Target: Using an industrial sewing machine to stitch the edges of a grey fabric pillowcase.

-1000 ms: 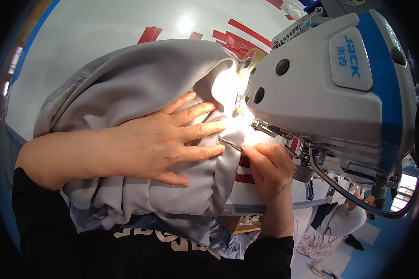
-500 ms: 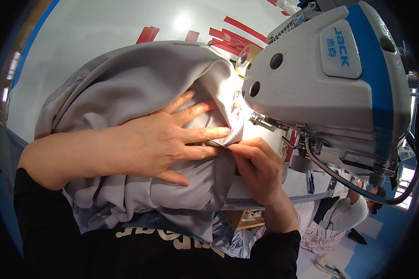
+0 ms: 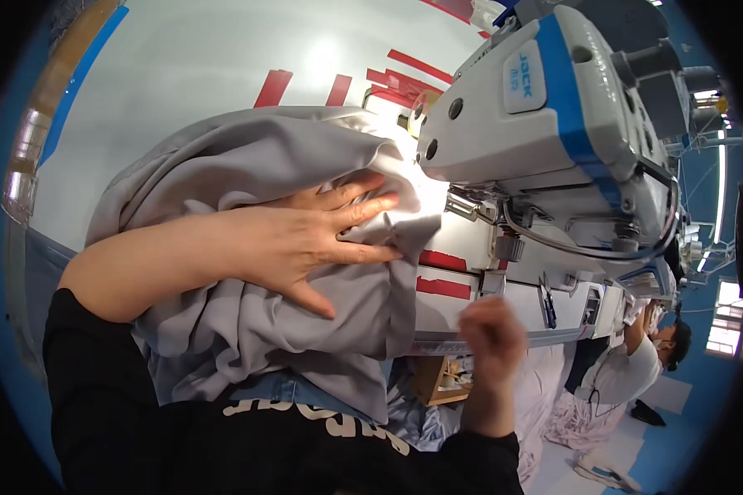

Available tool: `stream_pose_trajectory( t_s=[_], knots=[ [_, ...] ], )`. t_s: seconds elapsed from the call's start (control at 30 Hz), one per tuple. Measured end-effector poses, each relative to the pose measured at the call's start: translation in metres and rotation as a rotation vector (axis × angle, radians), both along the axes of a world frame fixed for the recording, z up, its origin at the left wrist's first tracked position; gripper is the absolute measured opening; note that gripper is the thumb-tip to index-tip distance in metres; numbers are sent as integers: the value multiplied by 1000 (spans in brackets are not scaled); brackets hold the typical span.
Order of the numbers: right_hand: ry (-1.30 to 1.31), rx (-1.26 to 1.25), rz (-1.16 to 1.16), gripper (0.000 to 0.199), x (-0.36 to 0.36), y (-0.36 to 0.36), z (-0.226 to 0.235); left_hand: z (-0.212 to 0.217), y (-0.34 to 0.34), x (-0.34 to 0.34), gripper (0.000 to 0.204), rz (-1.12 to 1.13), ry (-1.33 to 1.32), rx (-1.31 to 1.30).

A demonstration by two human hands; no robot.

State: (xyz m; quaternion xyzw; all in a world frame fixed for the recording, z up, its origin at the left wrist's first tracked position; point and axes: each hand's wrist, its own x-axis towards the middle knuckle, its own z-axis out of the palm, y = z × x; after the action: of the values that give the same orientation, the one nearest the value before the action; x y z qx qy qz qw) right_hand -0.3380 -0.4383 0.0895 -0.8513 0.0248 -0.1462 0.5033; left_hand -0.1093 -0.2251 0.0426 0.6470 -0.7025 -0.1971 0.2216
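Two hands differ: the left hand [image 3: 305, 239] lies flat, fingers spread, pressing the grey fabric [image 3: 248, 165] beneath its grip toward the sewing machine [image 3: 545, 124]. The right hand [image 3: 491, 334] hovers blurred below the tabletop [image 3: 182, 74] edge, its grip unclear, farther from the cloth.

we see a broad, glossy white work table [image 3: 182, 107] filling the upper left, with a blue band along its far left edge and a bright glare of overhead light on its surface. red tape strips [image 3: 338, 89] lie on that table toward its right side. below and right of the table a pale blue floor [image 3: 677, 450] shows, with heaps of pale pink cloth [image 3: 578, 421] on it. right of the table, bright windows [image 3: 731, 330] shine, and another person in a white top [image 3: 623, 371] sits near them.
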Motion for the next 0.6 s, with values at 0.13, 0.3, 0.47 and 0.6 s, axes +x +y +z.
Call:
stream_pose_trajectory(
  t_s=[0.13, 0.3, 0.47, 0.6],
  knots=[
    [178, -559, 106, 45, -5, 33, -5, -2, -4, 11, 91, 84, -113, -25],
    [44, -641, 175, 42, -9, 37, -26, -14, -11, 28, 87, 170, -83, -114],
    [-85, -606, 189, 38, 21, 29, -17, 0, -15, 21, 71, 141, -25, -214],
    [-63, -789, 92, 38, 69, 21, -23, 7, -17, 22, 71, 167, 72, -124]
  ],
)
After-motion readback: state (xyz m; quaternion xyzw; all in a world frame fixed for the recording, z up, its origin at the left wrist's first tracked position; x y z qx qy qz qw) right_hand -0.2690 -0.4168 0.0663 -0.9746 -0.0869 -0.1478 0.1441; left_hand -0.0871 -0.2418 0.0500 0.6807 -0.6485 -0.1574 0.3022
